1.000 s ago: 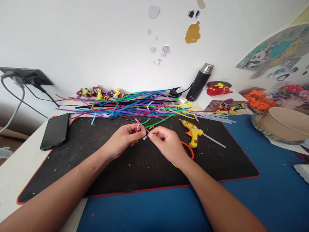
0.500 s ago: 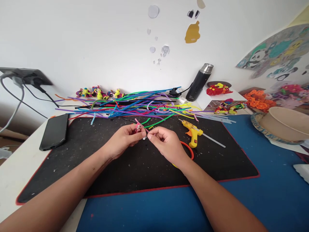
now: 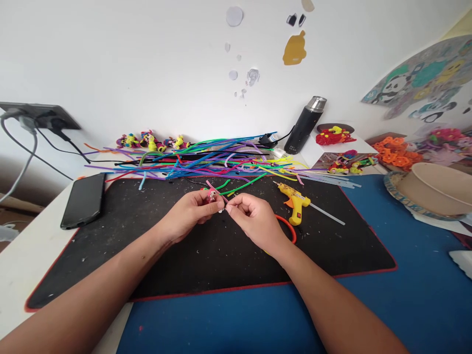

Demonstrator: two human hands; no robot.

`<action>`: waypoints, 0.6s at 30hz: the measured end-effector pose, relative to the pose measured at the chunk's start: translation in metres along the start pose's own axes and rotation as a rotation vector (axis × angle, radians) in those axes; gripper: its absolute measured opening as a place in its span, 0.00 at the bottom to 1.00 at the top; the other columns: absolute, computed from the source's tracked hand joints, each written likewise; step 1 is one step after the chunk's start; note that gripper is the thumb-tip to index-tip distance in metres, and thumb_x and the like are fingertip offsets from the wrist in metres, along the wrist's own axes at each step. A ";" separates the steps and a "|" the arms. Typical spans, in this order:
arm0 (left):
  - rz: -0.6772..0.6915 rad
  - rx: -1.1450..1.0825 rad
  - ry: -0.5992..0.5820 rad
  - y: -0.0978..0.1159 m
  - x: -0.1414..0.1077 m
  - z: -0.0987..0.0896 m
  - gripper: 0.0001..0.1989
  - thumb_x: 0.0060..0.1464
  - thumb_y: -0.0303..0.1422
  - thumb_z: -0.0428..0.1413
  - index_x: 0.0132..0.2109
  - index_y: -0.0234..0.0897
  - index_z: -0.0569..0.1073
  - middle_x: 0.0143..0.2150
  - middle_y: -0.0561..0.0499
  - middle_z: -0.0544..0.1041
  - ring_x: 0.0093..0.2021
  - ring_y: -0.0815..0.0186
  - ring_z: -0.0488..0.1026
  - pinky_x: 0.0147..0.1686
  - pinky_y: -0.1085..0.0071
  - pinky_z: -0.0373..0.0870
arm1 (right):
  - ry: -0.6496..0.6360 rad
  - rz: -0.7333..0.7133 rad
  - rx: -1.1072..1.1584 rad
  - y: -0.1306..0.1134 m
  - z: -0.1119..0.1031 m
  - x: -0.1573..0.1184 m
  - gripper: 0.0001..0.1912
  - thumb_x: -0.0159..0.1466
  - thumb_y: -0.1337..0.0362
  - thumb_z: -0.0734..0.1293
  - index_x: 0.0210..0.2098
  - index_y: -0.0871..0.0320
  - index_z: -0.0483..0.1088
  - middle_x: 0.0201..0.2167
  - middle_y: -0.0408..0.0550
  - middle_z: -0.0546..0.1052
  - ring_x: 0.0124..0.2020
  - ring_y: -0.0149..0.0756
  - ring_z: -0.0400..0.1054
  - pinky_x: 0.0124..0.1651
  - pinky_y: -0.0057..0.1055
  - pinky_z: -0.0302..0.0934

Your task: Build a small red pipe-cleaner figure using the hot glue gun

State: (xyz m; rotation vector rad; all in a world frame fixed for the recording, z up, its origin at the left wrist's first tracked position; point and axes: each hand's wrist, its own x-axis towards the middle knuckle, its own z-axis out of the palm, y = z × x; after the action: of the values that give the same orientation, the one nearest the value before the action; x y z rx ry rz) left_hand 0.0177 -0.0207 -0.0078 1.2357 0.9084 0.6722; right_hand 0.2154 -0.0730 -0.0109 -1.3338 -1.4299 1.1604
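The left hand [image 3: 191,211] closes its fingers on a pink figure [image 3: 211,195], and the right hand [image 3: 254,216], close beside it, pinches the near end of a pink stem [image 3: 215,188]. Both are above the mat [image 3: 221,260], which stretches below them to its red near edge. The glue gun [image 3: 298,202] lies right of the right hand, the phone [image 3: 84,201] over the mat's far left corner, and coloured stems [image 3: 206,160] along the counter's [image 3: 221,324] far edge.
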 end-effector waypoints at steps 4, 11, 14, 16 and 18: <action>0.010 -0.031 0.039 0.000 0.001 -0.004 0.22 0.50 0.48 0.72 0.34 0.35 0.74 0.26 0.59 0.58 0.24 0.74 0.48 0.23 0.73 0.44 | -0.002 0.012 0.025 0.001 0.000 0.000 0.09 0.67 0.56 0.70 0.37 0.56 0.76 0.21 0.36 0.65 0.21 0.29 0.56 0.24 0.28 0.51; 0.037 0.066 0.031 -0.001 0.002 -0.007 0.21 0.52 0.49 0.70 0.40 0.35 0.79 0.27 0.56 0.64 0.24 0.73 0.52 0.23 0.73 0.48 | -0.008 0.024 0.038 -0.001 -0.001 -0.001 0.09 0.67 0.56 0.70 0.36 0.55 0.76 0.20 0.35 0.64 0.19 0.28 0.55 0.23 0.28 0.51; 0.038 0.096 0.013 -0.001 0.001 -0.006 0.21 0.52 0.49 0.69 0.40 0.35 0.80 0.27 0.57 0.65 0.24 0.73 0.52 0.23 0.73 0.48 | -0.010 0.028 0.033 -0.001 -0.001 -0.001 0.09 0.67 0.56 0.70 0.37 0.56 0.76 0.20 0.35 0.65 0.19 0.28 0.56 0.22 0.28 0.51; 0.040 0.106 0.009 0.000 0.001 -0.005 0.21 0.52 0.49 0.70 0.39 0.35 0.79 0.27 0.57 0.65 0.24 0.73 0.53 0.24 0.73 0.49 | -0.012 0.031 0.035 -0.001 -0.001 0.000 0.09 0.67 0.56 0.70 0.37 0.56 0.76 0.20 0.35 0.65 0.18 0.28 0.56 0.22 0.28 0.51; 0.046 0.113 0.012 0.002 0.000 -0.003 0.20 0.51 0.48 0.70 0.38 0.35 0.79 0.27 0.57 0.66 0.25 0.72 0.54 0.24 0.73 0.50 | -0.011 0.029 0.039 0.000 -0.001 0.000 0.09 0.67 0.56 0.70 0.37 0.56 0.76 0.20 0.35 0.65 0.18 0.28 0.56 0.22 0.28 0.51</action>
State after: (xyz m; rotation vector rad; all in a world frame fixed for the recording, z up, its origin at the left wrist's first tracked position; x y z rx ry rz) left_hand 0.0147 -0.0187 -0.0060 1.3574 0.9409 0.6725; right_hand 0.2163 -0.0725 -0.0103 -1.3268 -1.3930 1.2099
